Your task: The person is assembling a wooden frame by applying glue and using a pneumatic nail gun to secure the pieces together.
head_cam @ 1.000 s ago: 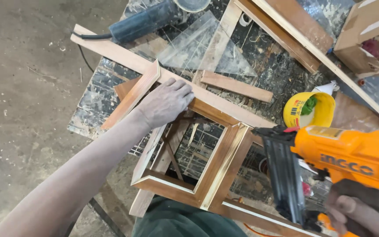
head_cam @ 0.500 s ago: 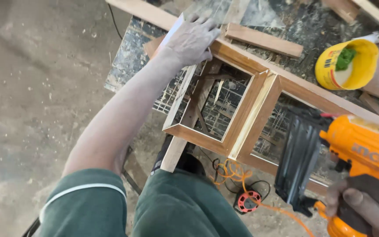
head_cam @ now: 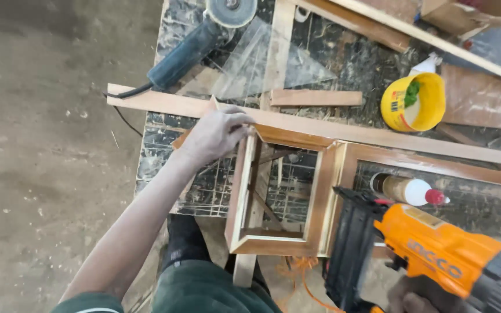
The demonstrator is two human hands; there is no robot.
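Wood frame (head_cam: 285, 191) smooth, varnished; nailer (head_cam: 436, 261) glossy orange plastic.

At the bottom right of the frame the right hand (head_cam: 416, 301) is mostly cut off by the lower edge, only a few knuckles showing under the orange nail gun (head_cam: 436, 255), whose rear runs off the right side. At top centre the angle grinder (head_cam: 195, 46) loses its disc to the upper edge.
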